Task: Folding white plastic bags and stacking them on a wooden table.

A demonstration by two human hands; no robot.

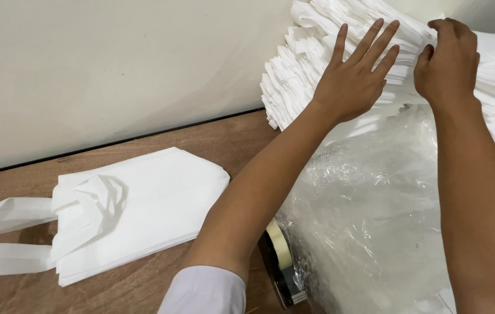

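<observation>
Two bare hands are seen at a tall stack (300,75) of folded white bags, which is set against the wall (114,64) at the upper right of the view.

Left hand (352,81): laid flat on the side of the stack, fingers spread and straight, palm pressed to the bag edges. Nothing is grasped by it. A white sleeve (204,291) is seen at the forearm's near end.

Right hand (448,64): curled at the top of the stack, thumb and fingertips drawn together on the upper bag edges. A pinch on one or more layers is suggested, but how many are held cannot be told.

Stack: many thin layers, edges slightly fanned and uneven toward the left; its lower part is wrapped in clear plastic (369,221), crinkled and shiny, which reaches down to the bottom edge of the view.

Small pile (143,209): several flat white bags, laid on the wooden table (201,136) at the left, well apart from both hands. Its looped handles (3,238) are extended to the left, and the top bag is crumpled near the handle end.

Tape dispenser (279,261): dark body with a pale roll, placed on the table just beside the plastic, under the left forearm and partly hidden by it.
</observation>
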